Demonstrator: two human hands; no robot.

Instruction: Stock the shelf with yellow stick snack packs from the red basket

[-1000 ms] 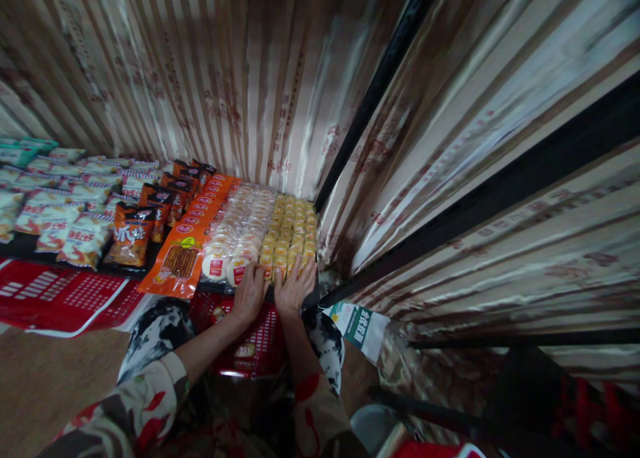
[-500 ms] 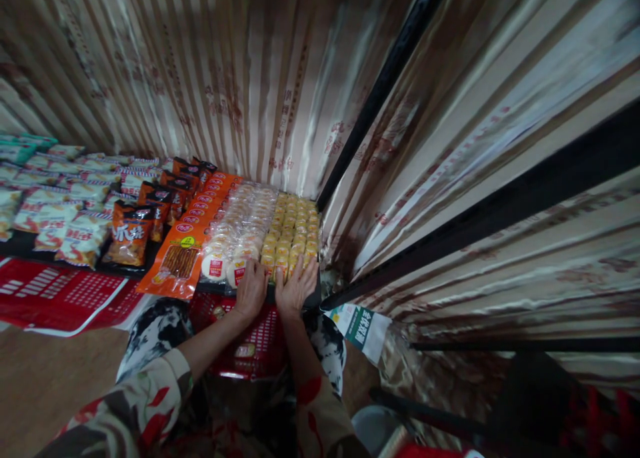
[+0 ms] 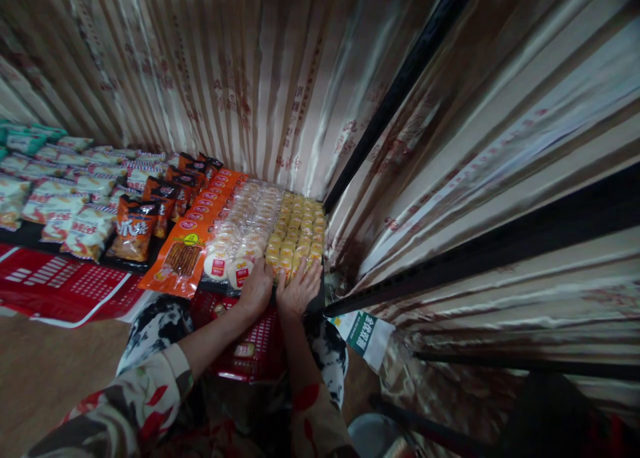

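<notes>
My left hand (image 3: 257, 289) rests at the front edge of a low black shelf (image 3: 25, 234), its fingers curled against the near end of the yellow snack packs (image 3: 297, 228). My right hand (image 3: 301, 288) lies beside it, fingers stretched flat over the front row of the same yellow packs. To their left run rows of round white cakes in clear wrap (image 3: 240, 228), with the nearest ones showing red labels. Both forearms come up from patterned sleeves at the bottom of the view.
Orange snack packets (image 3: 193, 235), dark orange bags (image 3: 135, 228) and pale bags (image 3: 60, 208) fill the shelf leftward. A red basket (image 3: 250, 348) stands below my hands. Striped shiny curtain (image 3: 250, 78) hangs behind and right, with black shelf rails (image 3: 400, 91) and a green-white tag (image 3: 363, 331).
The view has shifted slightly. Both hands stay at the front of the yellow packs; the left hand's fingers have curled a little more.
</notes>
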